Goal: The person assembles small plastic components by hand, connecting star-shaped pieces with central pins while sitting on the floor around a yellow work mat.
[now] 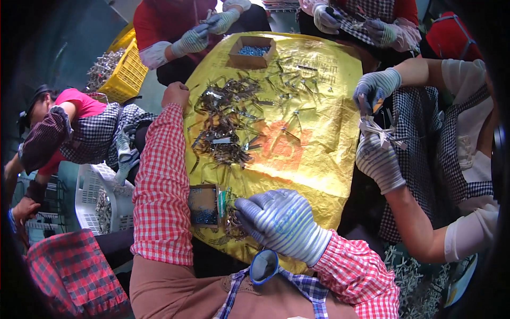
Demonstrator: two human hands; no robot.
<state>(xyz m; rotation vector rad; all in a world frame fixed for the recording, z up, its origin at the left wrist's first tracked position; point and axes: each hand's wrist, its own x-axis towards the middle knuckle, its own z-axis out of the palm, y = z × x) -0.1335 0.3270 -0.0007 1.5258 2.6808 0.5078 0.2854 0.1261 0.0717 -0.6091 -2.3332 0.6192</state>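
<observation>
Metal parts (226, 142), yellow sheet (330, 154) beneath, cardboard box (203, 197) (open) near

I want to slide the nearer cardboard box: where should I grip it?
Probably pinch the nearer cardboard box by its far wall, from above: its top is open, and the small blue pieces gather toward the near end, leaving finger room.

Red-and-white checked sleeves (162, 175) meet a brown top (159, 282) crossed by blue-and-white plaid straps (307, 287); the right hand (284, 220) wears a white glove (295, 226) with grey-blue stripes.
</observation>
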